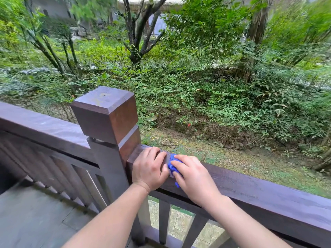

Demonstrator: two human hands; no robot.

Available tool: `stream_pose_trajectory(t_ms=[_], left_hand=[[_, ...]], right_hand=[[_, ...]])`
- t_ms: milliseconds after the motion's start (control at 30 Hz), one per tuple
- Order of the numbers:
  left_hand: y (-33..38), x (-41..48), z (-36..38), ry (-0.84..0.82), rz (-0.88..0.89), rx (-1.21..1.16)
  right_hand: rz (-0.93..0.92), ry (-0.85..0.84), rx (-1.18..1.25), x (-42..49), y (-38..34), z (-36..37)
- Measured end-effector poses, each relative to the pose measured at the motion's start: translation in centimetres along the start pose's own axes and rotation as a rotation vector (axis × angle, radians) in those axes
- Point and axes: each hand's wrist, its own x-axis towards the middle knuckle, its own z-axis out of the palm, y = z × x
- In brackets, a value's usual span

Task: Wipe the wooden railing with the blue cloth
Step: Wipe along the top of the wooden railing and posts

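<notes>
Beside the post, the wooden railing runs rightward under the blue cloth.

Soft, even daylight without hard shadows; wide-angle bending and blurred foliage at edges.

Most of the blue cloth lies hidden under the right hand just right of the corner post, while the wooden railing runs off both side edges and the treetops beyond blur.

Dark wooden railing, top rail level; blue cloth bunched on it beside corner post, both hands resting there.
</notes>
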Motion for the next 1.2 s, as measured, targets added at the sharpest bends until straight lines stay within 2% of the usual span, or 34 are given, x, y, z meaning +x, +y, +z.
stream_pose_trajectory(t_ms=[67, 200, 267, 367, 433, 567, 633, 733, 833, 933, 1033, 1200], left_hand=[[0.0, -0.1, -0.1, -0.013, -0.009, -0.006], [0.1, 0.0, -0.3, -0.025, -0.023, -0.013], [0.2, -0.1, -0.4, -0.030, -0.021, -0.010], [0.1, 0.0, -0.3, -0.018, -0.021, -0.013], [0.0, -0.1, -0.2, -0.016, -0.022, -0.023], [0.2, 0.0, -0.4, -0.028, -0.049, -0.031], [0.4, 0.0, -0.8, -0.045, -0.053, -0.056], [0.2, 0.1, -1.4, -0.067, -0.022, -0.114], [-1.7, -0.8, -2.0, -0.113, 0.053, -0.099], [-3.6, -1.6, -2.3, -0.126, 0.064, 0.010], [-3.5, -1.7, -2.1, -0.119, 0.051, 0.028], [-3.7, -1.8, -1.5, -0.109, 0.064, 0.031]], right_hand=[[0.014, 0.005, -0.025, -0.3, 1.2, -0.5], [0.247, 0.038, -0.031, 2.3, 0.8, -0.2], [0.198, 0.039, -0.018, 2.4, -0.6, 0.3], [0.009, -0.009, 0.042, 0.1, -0.2, 0.0], [-0.014, -0.039, 0.044, -0.6, 1.1, -0.9], [0.208, 0.011, 0.005, 2.9, 2.0, -0.4], [0.244, 0.005, 0.014, 4.6, 0.1, 0.6], [0.136, -0.022, 0.050, 4.0, -1.5, 1.4], [0.016, -0.031, 0.057, 2.1, 0.4, 0.3], [0.135, 0.005, 0.014, 3.1, 1.2, 0.5], [0.226, 0.030, -0.004, 5.5, -1.7, 1.7], [-0.011, -0.023, 0.031, 3.1, -2.6, 1.5]])
